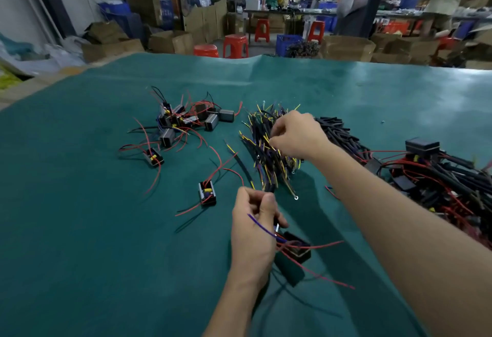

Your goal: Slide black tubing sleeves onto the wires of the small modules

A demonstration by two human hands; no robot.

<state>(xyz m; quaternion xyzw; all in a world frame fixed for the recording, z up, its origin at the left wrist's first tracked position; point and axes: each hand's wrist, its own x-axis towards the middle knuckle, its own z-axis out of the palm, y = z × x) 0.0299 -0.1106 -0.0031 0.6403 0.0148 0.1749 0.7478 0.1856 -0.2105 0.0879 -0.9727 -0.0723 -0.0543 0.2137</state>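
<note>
My left hand [253,232] is closed around a small black module [295,248] with red wires and a purple wire, held low over the green mat. My right hand [295,134] reaches into a pile of dark wires with yellow ends [266,155], its fingers pinched in the pile; what they pinch is hidden. A heap of black tubing sleeves [338,131] lies just right of that hand. One loose module [207,192] with red wires rests left of my left hand.
A cluster of small modules with red wires [183,120] lies at the far left, one more module [154,157] nearer. A tangle of modules and sleeved wires [439,176] fills the right edge. The green mat [93,230] covers the table. Red stools and boxes stand beyond.
</note>
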